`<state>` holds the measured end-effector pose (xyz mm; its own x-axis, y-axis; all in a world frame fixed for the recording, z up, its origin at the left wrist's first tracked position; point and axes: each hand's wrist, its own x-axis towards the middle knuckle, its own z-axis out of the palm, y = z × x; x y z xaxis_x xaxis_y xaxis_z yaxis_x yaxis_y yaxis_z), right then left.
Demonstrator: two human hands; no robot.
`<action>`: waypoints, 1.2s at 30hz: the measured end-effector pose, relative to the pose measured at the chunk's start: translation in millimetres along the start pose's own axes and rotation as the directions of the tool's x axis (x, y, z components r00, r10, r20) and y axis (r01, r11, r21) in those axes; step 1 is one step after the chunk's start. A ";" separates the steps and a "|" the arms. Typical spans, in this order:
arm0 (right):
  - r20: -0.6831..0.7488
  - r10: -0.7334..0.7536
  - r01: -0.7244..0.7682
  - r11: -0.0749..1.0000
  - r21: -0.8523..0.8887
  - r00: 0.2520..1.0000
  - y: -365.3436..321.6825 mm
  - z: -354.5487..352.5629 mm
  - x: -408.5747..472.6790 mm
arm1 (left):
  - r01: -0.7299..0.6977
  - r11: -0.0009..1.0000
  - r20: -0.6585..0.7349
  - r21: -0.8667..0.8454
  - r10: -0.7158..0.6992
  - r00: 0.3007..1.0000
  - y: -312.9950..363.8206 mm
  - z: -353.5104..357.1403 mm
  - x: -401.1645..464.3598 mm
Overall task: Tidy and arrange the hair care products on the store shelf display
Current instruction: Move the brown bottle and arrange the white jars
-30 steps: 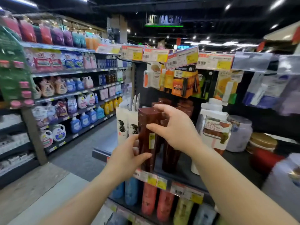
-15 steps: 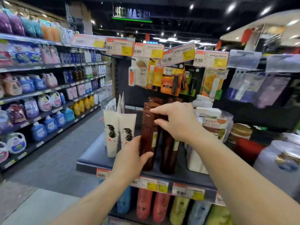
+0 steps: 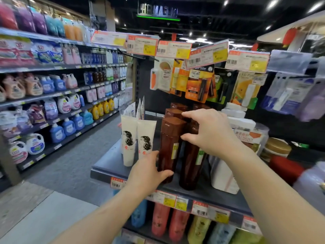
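Several tall brown bottles stand in rows on the dark shelf (image 3: 109, 164). My left hand (image 3: 147, 171) wraps the lower part of the front-left brown bottle (image 3: 169, 147), thumb across its front. That bottle stands upright on the shelf. My right hand (image 3: 209, 132) grips the cap of the front-right brown bottle (image 3: 191, 166) beside it, hiding that cap. More brown caps (image 3: 177, 107) show behind. Two white tubes (image 3: 129, 138) with a black hair drawing stand just left of the bottles.
White bottles (image 3: 221, 175) and lidded jars (image 3: 276, 147) crowd the shelf's right side. Hanging packs (image 3: 198, 85) and price tags (image 3: 174, 49) sit above. Coloured bottles (image 3: 161, 221) fill the shelf below. An aisle (image 3: 70, 169) and detergent shelves (image 3: 58, 97) lie to the left.
My right hand has shifted from the top of the front-left bottle to the cap of the bottle on its right. My left hand stays at the front-left bottle's base.
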<state>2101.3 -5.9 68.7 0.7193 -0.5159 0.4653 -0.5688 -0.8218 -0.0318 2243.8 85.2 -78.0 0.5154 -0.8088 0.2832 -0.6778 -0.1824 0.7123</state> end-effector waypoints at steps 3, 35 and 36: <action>0.012 0.079 -0.078 0.997 -0.028 0.997 9.5 -4.0 -5.5 | 0.019 0.999 0.025 0.032 -0.020 0.999 -6.0 6.2 -1.6; -0.093 0.141 -0.105 0.942 0.318 0.986 16.7 18.1 -28.6 | 0.011 0.998 0.047 0.061 -0.014 0.999 -4.5 1.2 -3.6; -0.095 0.141 -0.103 0.940 0.326 0.985 16.7 18.4 -29.2 | 0.009 0.998 0.044 0.059 -0.012 0.999 -3.9 1.2 -3.7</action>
<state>2078.2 -9.1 38.3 0.5909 -0.6010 0.5382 -0.4782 -0.7982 -0.3663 2243.9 88.3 -82.6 0.4995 -0.8306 0.2462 -0.7030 -0.2226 0.6755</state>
